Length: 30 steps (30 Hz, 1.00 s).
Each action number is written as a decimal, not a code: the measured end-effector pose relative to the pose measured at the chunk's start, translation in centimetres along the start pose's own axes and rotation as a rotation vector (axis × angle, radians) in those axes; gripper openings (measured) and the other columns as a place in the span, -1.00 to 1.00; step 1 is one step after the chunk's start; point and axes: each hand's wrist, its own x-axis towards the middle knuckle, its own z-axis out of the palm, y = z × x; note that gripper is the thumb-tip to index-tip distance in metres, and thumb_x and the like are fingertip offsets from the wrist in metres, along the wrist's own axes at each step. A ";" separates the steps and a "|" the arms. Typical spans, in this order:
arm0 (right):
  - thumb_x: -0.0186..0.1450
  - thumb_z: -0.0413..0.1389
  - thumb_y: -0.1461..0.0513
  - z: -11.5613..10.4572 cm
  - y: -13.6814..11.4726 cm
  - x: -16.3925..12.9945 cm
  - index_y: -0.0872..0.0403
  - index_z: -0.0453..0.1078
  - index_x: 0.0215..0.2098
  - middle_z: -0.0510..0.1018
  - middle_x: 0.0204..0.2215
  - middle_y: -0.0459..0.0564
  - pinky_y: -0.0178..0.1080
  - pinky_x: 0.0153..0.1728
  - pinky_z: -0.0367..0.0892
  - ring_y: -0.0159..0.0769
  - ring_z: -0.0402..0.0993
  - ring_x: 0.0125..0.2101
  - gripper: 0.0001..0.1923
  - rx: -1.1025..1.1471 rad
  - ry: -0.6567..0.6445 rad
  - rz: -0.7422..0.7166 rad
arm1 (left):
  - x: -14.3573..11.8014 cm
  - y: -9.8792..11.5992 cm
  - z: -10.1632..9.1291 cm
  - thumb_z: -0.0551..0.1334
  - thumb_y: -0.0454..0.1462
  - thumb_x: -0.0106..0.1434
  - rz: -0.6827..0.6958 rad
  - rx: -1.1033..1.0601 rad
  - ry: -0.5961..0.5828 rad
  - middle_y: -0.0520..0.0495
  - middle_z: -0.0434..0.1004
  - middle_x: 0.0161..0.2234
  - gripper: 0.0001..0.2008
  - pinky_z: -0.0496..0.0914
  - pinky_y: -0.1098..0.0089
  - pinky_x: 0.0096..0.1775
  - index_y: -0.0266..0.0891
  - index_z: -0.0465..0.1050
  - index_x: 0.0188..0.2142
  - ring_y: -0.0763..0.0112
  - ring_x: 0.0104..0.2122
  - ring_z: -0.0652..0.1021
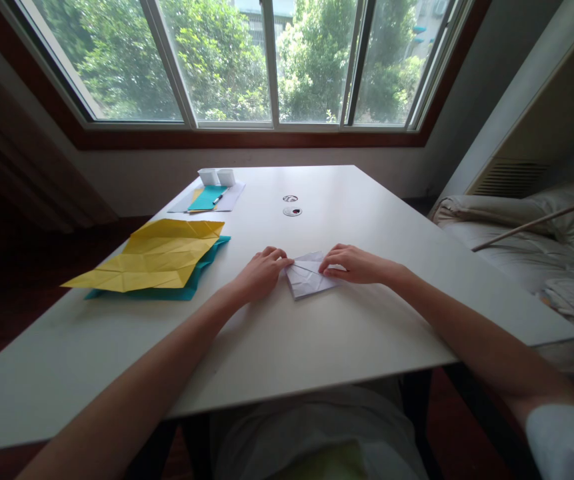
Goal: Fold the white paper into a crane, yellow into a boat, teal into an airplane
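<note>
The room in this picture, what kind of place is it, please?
Probably a room in a home, used for paper folding: a white table under a wide window, bedding at its right, and creased yellow paper near the folded white paper.

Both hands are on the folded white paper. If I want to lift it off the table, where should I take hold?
Probably the near corner of the folded white paper, approached from the person's side. It lies flat on the table; the left hand and right hand cover its side edges, leaving that corner bare.
</note>
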 end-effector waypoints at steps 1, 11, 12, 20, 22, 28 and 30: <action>0.30 -0.05 0.16 0.0 0.1 0.0 0.01 0.48 -0.20 0.55 -0.26 0.02 -0.15 -0.13 0.22 -0.19 0.34 -0.15 -0.72 -0.042 0.011 0.013 | -0.1 0.2 -0.2 -0.06 -0.48 0.18 0.006 -0.005 0.007 -0.13 0.37 -0.08 -0.53 0.30 0.19 -0.05 -0.15 0.36 0.00 0.22 -0.03 0.31; 0.31 -0.07 0.17 1.2 1.5 -0.2 -0.14 0.35 0.01 0.41 -0.12 0.07 -0.06 -0.07 0.17 -0.15 0.29 -0.11 -0.67 -0.122 0.021 0.088 | -1.1 3.3 -1.6 0.08 -0.43 0.18 0.240 -0.267 -0.008 -0.03 0.36 -0.05 -0.66 0.25 0.25 0.02 0.00 0.51 -0.20 0.28 0.00 0.32; 0.32 -0.08 0.18 1.4 1.6 -0.1 -0.15 0.33 0.03 0.40 -0.10 0.05 -0.05 -0.05 0.16 -0.16 0.27 -0.09 -0.66 -0.104 0.008 0.072 | -1.1 3.4 -1.5 0.08 -0.40 0.20 0.247 -0.288 -0.002 -0.04 0.38 -0.05 -0.69 0.25 0.26 0.02 -0.03 0.50 -0.20 0.29 -0.01 0.33; 0.29 -0.03 0.20 1.4 1.7 0.0 -0.07 0.32 0.04 0.40 -0.06 0.06 -0.06 -0.01 0.15 -0.17 0.25 -0.05 -0.65 0.026 0.022 0.010 | -0.3 3.2 0.1 0.04 -0.22 0.28 0.168 -0.299 0.044 -0.09 0.42 -0.03 -0.75 0.27 0.29 0.01 -0.14 0.43 -0.12 0.31 -0.02 0.39; 0.29 -0.04 0.20 0.8 2.5 -0.3 -0.05 0.33 0.02 0.38 -0.05 0.07 -0.09 -0.01 0.18 -0.19 0.26 -0.03 -0.66 0.093 0.034 0.020 | -0.3 3.3 0.1 0.05 -0.21 0.27 0.145 -0.270 0.038 -0.09 0.42 -0.03 -0.76 0.27 0.26 0.01 -0.14 0.43 -0.15 0.29 -0.02 0.39; 0.26 -0.01 0.22 -1.0 4.7 -1.4 -0.07 0.31 0.04 0.30 0.03 0.05 -0.15 -0.02 0.21 -0.22 0.25 0.02 -0.63 0.167 -0.056 0.101 | -0.6 3.4 0.0 0.02 -0.17 0.28 0.119 -0.181 0.026 -0.09 0.37 0.01 -0.75 0.26 0.20 0.00 -0.12 0.41 -0.15 0.27 -0.01 0.38; 0.24 0.02 0.21 -1.1 4.8 -1.6 -0.08 0.31 0.05 0.31 0.03 0.03 -0.14 0.00 0.19 -0.20 0.23 0.03 -0.61 0.147 -0.112 0.108 | -0.7 3.3 0.0 0.02 -0.17 0.28 0.124 -0.172 0.020 -0.09 0.35 0.03 -0.76 0.25 0.21 0.00 -0.13 0.39 -0.15 0.26 0.00 0.37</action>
